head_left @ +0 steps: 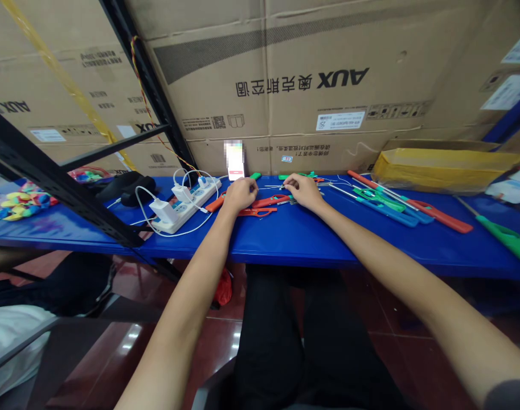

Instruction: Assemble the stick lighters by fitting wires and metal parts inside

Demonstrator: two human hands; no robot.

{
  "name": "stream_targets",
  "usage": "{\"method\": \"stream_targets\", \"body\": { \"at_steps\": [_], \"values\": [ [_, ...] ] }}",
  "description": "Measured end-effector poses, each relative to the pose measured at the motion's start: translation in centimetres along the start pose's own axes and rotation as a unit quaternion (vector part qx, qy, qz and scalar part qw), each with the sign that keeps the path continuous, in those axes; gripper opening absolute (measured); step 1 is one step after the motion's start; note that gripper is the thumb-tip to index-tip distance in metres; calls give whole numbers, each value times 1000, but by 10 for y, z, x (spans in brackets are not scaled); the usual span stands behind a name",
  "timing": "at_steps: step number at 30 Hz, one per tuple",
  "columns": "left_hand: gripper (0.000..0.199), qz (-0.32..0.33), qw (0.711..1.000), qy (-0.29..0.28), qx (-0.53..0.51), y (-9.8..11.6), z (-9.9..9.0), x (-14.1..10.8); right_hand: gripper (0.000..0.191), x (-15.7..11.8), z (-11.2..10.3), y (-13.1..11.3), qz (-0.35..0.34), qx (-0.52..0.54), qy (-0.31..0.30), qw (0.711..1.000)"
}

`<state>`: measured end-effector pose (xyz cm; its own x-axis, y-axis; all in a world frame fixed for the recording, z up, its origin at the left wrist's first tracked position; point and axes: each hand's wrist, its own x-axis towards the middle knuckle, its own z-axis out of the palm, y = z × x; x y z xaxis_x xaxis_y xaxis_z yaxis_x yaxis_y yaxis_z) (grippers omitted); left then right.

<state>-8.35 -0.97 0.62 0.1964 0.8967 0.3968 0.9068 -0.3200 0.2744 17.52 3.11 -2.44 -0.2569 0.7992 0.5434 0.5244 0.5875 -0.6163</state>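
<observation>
Right hand's (303, 189) fingers pinch a thin, silvery part (273, 187) near long red casings (271, 201).
Left hand (241, 195) curls, its grip unclear.

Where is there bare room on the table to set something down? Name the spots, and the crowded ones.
Bare: the front of the table between left forearm and right forearm, nearer the edge than the red handles; also between right forearm and blue tool. Crowded: around left hand and right hand, and at the power strip.
</observation>
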Motion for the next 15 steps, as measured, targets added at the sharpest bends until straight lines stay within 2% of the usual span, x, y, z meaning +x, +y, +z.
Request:
{"method": "stream_targets", "body": {
  "at_steps": [7,15],
  "values": [
    [24,-4,1000,22,11,-6,-2,0,14,1,-1,6,8,-17,4,1000],
    [19,-35,999,5,19,-4,-6,-1,20,2,2,11,15,-15,-32,999]
  ]
}}
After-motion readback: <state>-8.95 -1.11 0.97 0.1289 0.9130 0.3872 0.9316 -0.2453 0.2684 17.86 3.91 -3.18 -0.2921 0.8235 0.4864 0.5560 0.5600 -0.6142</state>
